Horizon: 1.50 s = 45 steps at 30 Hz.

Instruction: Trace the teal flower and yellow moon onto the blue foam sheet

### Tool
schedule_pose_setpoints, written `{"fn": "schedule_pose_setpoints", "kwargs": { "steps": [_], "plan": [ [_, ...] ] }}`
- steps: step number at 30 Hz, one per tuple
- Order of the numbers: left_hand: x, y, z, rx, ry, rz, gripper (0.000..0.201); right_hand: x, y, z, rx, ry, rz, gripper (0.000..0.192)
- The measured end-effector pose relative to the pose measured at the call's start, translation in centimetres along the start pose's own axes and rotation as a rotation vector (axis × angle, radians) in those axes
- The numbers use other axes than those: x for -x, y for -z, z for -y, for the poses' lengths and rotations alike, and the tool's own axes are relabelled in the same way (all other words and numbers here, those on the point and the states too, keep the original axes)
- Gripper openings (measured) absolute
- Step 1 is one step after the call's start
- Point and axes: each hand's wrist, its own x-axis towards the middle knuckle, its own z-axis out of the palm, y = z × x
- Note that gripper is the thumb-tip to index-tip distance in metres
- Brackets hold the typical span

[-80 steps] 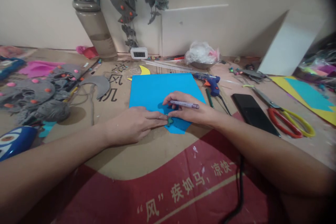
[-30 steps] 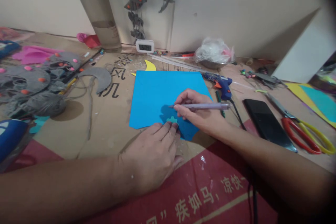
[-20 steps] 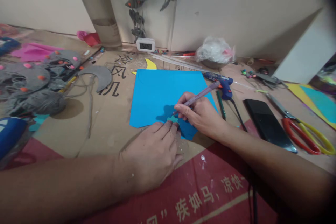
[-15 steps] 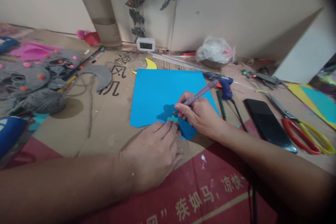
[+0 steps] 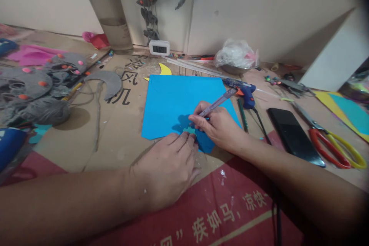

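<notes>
The right hand [image 5: 217,123] is closed in a writing grip around a slim, translucent purple pen [image 5: 219,102], thumb against the bent forefinger; the pen leans with its rear end toward 2 o'clock. Whether its tip makes contact cannot be determined. The left hand [image 5: 168,167] is unclenched, its fingers extended side by side, the fingertips bearing down on a green template [image 5: 188,130].

The template lies flat at 6 o'clock on a blue sheet [image 5: 178,96], where its exposed edge is scalloped with rounded lobes. The sheet is smooth, matte and roughly rectangular, with a clipped corner at 8 o'clock; it rests on tan and red printed cardboard [image 5: 123,153].

From the sheet's centre, a yellow crescent [image 5: 165,70] protrudes at 11 o'clock beyond the far edge. A grey crescent [image 5: 112,80] lies between 9 and 10 o'clock. A blue glue gun [image 5: 248,96] lies between 2 and 3 o'clock. Between 3 and 4 o'clock are a glossy black phone [image 5: 291,132] and, farther out, metal scissors [image 5: 317,126] with red and yellow handles
</notes>
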Motion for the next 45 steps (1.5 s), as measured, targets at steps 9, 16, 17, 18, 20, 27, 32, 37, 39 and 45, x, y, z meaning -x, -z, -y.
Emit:
{"fn": "schedule_pose_setpoints", "kwargs": {
  "steps": [9, 16, 17, 18, 20, 27, 32, 37, 39, 45],
  "plan": [
    [-0.07, 0.06, -0.11, 0.010, -0.006, 0.002, 0.043, 0.00, -0.01, 0.13, 0.037, 0.017, 0.002, 0.032],
    [-0.08, 0.06, -0.08, 0.016, -0.003, -0.007, 0.041, -0.02, 0.01, 0.05, 0.033, 0.023, 0.006, 0.032],
    [-0.10, 0.08, -0.07, 0.016, 0.000, -0.004, 0.041, -0.02, 0.02, 0.03, 0.036, 0.026, 0.007, 0.032],
    [-0.12, 0.08, -0.06, 0.015, 0.000, -0.005, 0.040, -0.03, 0.02, 0.03, 0.038, 0.028, 0.008, 0.032],
    [-0.13, 0.08, -0.07, 0.017, -0.004, -0.009, 0.040, -0.06, 0.03, 0.03, 0.043, 0.027, 0.008, 0.032],
    [-0.15, 0.02, -0.11, 0.027, -0.001, -0.025, 0.038, -0.11, 0.07, 0.13, 0.056, 0.039, 0.021, 0.035],
    [-0.06, 0.04, -0.11, 0.017, -0.005, -0.033, 0.039, -0.08, 0.05, 0.22, 0.063, 0.039, 0.025, 0.036],
    [-0.07, 0.10, -0.12, 0.011, -0.005, -0.008, 0.038, -0.02, 0.10, 0.46, 0.050, 0.016, 0.041, 0.033],
    [-0.08, 0.06, -0.10, 0.007, -0.008, -0.003, 0.039, 0.00, 0.12, 0.55, 0.045, 0.013, 0.042, 0.033],
    [-0.03, -0.11, -0.01, 0.011, -0.007, -0.010, 0.039, 0.00, 0.09, 0.72, 0.023, 0.012, 0.035, 0.032]
  ]
}}
